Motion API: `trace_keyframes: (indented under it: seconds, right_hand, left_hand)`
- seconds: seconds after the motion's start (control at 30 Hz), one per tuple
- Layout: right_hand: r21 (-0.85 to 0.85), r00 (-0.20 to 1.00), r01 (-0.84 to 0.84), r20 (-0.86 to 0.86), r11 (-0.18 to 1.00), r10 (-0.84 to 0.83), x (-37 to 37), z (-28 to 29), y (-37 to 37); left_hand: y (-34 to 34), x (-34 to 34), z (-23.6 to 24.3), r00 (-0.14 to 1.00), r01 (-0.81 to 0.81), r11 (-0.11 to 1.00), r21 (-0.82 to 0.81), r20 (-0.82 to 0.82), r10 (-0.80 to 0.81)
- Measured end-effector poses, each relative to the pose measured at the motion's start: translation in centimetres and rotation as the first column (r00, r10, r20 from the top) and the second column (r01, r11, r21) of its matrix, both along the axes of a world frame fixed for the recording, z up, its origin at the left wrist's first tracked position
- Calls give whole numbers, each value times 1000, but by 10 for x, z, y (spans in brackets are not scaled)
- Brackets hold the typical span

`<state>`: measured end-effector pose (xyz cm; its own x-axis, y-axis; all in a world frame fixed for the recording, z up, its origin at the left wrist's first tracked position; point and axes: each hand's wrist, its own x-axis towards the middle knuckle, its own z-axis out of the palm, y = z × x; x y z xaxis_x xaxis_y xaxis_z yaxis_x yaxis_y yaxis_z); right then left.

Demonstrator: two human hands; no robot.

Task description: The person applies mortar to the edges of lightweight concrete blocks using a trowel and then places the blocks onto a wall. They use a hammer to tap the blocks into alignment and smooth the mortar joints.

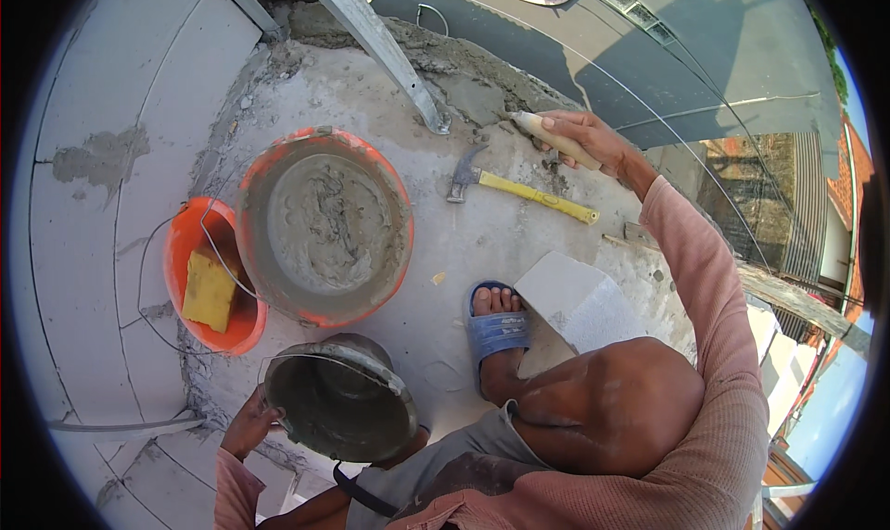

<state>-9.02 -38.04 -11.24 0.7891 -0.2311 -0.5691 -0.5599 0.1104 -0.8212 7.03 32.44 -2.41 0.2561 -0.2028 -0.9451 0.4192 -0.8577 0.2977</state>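
Note:
My right hand [589,141] is closed around the pale, tapered handle of a trowel [559,143]. Its blade is hard to tell from the wet grey mortar [477,94] along the wall edge. At the lower left, my left hand [248,425] grips the rim of a dark bucket [311,414]. This bucket is tilted, with a wire handle and a cement-coated inside. Beyond it stands a large orange tub [405,192] holding grey mortar [324,220]. A claw hammer [528,193] with a yellow handle lies on the slab below my right hand.
A small orange bucket [173,263] with a yellow sponge [209,291] stands left of the tub. A white block [579,298] lies beside my sandalled foot [501,331]. A metal post [380,44] slants down to the slab. Cables cross beyond the edge at the right.

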Motion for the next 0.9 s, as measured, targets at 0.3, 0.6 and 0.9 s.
trace_keyframes:
  seconds: [0.3,0.6,0.9]
  right_hand:
    - [-948,924,109,208,299,320,51,5,6]
    - [-992,974,-53,-27,113,227,47,16,34]
    - [-983,967,92,126,158,219,58,19,31]
  left_hand:
    - [-4,2,1,999,2,1000,3,-33,-2]
    - [2,-4,5,1000,-20,1000,-10,-5,20]
    - [-4,0,6,1000,9,1000,-1,-14,-9]
